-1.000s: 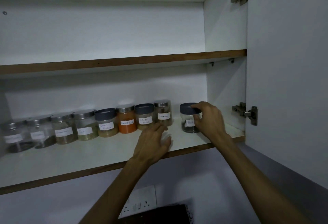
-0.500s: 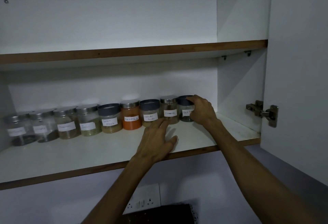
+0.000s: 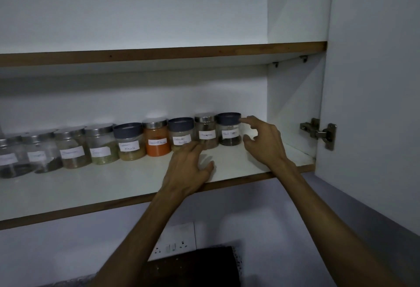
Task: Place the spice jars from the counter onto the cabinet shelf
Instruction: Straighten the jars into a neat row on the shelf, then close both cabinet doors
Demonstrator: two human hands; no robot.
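1. The lower cabinet shelf (image 3: 68, 193) is white with a brown wooden front edge.
2. A row of nine labelled spice jars (image 3: 156, 138) stands upright along its back, side by side, from the far left to right of centre.
3. The rightmost, dark-lidded jar (image 3: 229, 129) ends the row.
4. The left hand (image 3: 188, 168) rests on the shelf, just before the jars.

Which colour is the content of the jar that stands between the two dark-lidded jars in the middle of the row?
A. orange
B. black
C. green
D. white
A: the silver-lidded jar between the two dark-lidded jars holds bright orange powder.
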